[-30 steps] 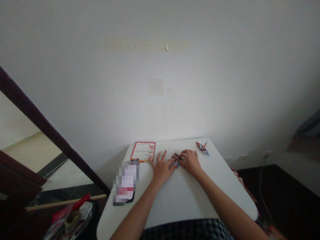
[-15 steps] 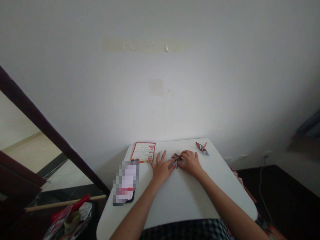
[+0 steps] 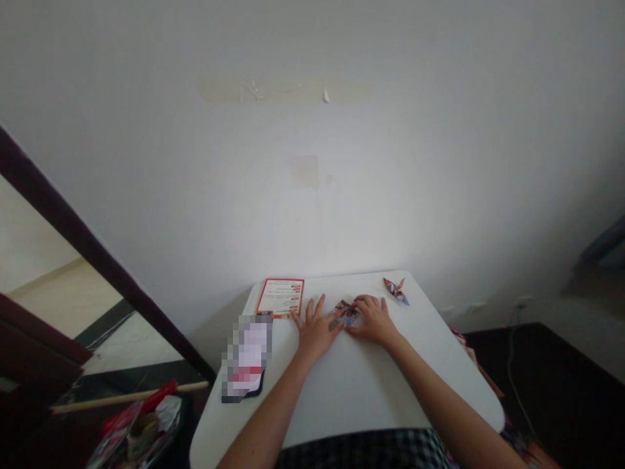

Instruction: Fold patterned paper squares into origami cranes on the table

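A small piece of multicoloured printed paper, folded flat (image 3: 347, 315), lies on the white table with rounded corners (image 3: 351, 384), between the two hands and a little back from the table's middle. The left hand (image 3: 315, 331) lies palm down with its fingers spread, clenched on nothing; its thumb side rests over the paper's left part. The right hand (image 3: 377, 320) has its fingers bent, with the fingertips and thumb touching the paper's right side; whether they pinch it or only press on it, I cannot tell.

Beyond the right hand, near the table's far right corner, sits a pointed, folded figure of similar printed paper (image 3: 396, 292), clear of both hands. At the far left lies a white printed sheet with a red border (image 3: 280, 296), its lower right corner close to the left hand's thumbless edge. Just nearer to the person is a dark-edged, phone-like flat slab with a pixelated face (image 3: 247, 358). A dark checked cloth (image 3: 361, 449) shows at the near edge, between the forearms.
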The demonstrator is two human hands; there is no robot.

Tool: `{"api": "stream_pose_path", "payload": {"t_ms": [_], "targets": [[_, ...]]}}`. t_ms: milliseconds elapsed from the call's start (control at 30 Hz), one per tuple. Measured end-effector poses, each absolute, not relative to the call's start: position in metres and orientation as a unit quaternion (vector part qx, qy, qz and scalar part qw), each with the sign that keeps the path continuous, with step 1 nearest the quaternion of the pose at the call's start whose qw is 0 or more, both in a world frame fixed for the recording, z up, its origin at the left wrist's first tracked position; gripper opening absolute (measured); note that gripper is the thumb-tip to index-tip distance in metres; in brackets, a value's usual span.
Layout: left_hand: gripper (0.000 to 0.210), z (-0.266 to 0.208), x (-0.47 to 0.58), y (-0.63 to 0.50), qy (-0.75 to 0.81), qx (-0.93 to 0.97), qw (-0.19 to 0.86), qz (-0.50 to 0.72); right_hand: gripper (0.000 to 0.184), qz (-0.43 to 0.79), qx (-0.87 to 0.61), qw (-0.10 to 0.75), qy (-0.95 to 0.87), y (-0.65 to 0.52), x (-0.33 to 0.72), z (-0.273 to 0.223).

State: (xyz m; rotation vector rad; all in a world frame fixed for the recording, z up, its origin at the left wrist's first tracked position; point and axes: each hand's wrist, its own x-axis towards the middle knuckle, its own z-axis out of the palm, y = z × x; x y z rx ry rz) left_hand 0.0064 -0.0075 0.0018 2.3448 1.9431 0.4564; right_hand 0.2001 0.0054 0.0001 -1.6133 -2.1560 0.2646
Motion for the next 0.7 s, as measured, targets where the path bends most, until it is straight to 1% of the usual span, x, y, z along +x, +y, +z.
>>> {"api": "stream_pose_path", "payload": {"t_ms": [167, 333, 400, 500, 700], "targets": [[0.04, 0.0006, 0.0058, -0.0074, 0.628, 0.763, 0.025, 0.148, 0.052, 0.111, -0.579, 0.224, -0.776, 0.0087, 0.2044, -0.0016], [0.042, 0.0032, 0.0064, -0.0093, 0.629, 0.765, 0.025, 0.137, 0.026, 0.102, -0.593, 0.248, -0.759, 0.014, 0.2033, -0.0064], [0.041, 0.0037, 0.0067, -0.0098, 0.628, 0.765, 0.025, 0.142, 0.022, 0.082, -0.599, 0.25, -0.756, 0.0136, 0.2006, -0.0072], [0.041, 0.0031, 0.0068, -0.0097, 0.625, 0.765, 0.024, 0.154, 0.025, 0.065, -0.607, 0.247, -0.753, 0.0111, 0.197, -0.0063], [0.039, 0.0018, 0.0064, -0.0091, 0.625, 0.765, 0.019, 0.155, 0.042, 0.088, -0.589, 0.234, -0.768, 0.0076, 0.1991, -0.0007]]}}
